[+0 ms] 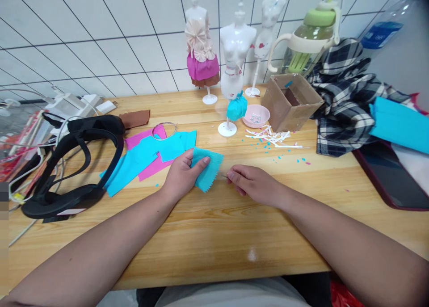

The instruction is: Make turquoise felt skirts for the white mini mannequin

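My left hand (182,175) pinches a small teal cloth piece (209,167) with a zigzag edge, thumb on top, just above the wooden table (214,235). My right hand (253,184) is closed in a pinch right beside the cloth's right edge, holding something thin like a needle that I cannot make out. Left of my hands lie turquoise cloth sheets (144,157) over pink cloth (152,168), with a wire ring (164,130) on them.
Three small white mannequins stand at the back: one in a pink skirt (201,59), one with a teal skirt (234,81), one bare (268,34). A pink bowl (256,115), cardboard box (290,101), paper scraps (271,139), plaid cloth (345,92), green jug (311,34) and black headset (77,164) surround the work area.
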`<state>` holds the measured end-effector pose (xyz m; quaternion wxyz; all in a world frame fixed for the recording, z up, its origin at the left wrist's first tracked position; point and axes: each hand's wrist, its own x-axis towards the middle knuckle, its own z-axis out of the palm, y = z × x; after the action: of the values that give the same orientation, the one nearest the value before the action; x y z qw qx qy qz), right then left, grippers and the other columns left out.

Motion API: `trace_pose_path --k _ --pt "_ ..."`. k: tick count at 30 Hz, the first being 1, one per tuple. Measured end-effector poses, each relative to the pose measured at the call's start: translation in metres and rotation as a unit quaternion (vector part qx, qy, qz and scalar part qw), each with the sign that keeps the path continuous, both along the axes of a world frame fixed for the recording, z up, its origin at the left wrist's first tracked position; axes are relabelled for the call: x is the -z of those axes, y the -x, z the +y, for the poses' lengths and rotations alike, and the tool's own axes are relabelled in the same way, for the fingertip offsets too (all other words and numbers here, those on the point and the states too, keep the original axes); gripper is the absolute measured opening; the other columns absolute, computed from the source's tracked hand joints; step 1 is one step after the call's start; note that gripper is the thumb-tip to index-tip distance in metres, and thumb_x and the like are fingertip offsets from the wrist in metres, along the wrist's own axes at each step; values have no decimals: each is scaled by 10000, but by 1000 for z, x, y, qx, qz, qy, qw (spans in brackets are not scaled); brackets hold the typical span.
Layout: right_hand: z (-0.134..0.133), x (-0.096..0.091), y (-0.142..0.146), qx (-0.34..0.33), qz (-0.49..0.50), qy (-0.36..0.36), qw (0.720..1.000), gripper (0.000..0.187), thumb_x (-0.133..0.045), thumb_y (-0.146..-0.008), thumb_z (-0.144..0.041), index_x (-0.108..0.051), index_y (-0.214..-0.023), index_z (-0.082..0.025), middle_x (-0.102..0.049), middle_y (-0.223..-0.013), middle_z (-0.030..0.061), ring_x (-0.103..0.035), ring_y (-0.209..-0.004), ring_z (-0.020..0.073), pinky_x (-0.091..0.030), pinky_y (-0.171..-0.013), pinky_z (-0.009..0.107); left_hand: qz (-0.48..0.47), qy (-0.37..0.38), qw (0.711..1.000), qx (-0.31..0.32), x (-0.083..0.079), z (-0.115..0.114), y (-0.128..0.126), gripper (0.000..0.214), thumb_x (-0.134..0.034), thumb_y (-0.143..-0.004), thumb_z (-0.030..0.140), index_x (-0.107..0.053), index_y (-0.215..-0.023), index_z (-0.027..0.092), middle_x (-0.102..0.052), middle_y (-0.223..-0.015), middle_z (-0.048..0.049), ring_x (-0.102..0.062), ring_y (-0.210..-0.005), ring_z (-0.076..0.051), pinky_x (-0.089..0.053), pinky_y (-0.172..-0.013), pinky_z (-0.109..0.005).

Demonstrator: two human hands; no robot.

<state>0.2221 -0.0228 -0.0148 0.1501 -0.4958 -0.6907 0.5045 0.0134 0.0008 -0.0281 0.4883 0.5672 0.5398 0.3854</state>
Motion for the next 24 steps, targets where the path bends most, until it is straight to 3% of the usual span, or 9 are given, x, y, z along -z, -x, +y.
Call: trace_pose_path --k 7,13,24 --pt "-2 -1 1 -21 -13 1 1000 384 -338 -962 -484 -572 -855 -199 -585 -610 -36 -541 -581 123 -358 -563 248 6 -9 1000 15 -2 0 0 305 -667 -767 474 -629 -860 186 -714 -835 -20 -656 -716 -182 -525 -555 -253" --pt "-8 -1 5 -30 -5 9 1000 365 -353 -967 -449 -506 -750 -199 -577 -623 -35 -534 -596 115 -357 -579 243 6 -3 1000 14 -2 -1 -1 304 -663 -773 477 -629 -859 188 -717 -819 -13 -654 -684 -174 -518 -531 -243" --pt "-9 2 9 -29 -4 14 999 365 -352 -977 -440 -486 -738 -199 -540 -601 -34 -511 -567 117 -334 -560 250 1 -1 1000 13 -2 -1 -2 322 -673 -760 481 -639 -887 187 -729 -839 -24 -663 -693 -190 -537 -547 -268"
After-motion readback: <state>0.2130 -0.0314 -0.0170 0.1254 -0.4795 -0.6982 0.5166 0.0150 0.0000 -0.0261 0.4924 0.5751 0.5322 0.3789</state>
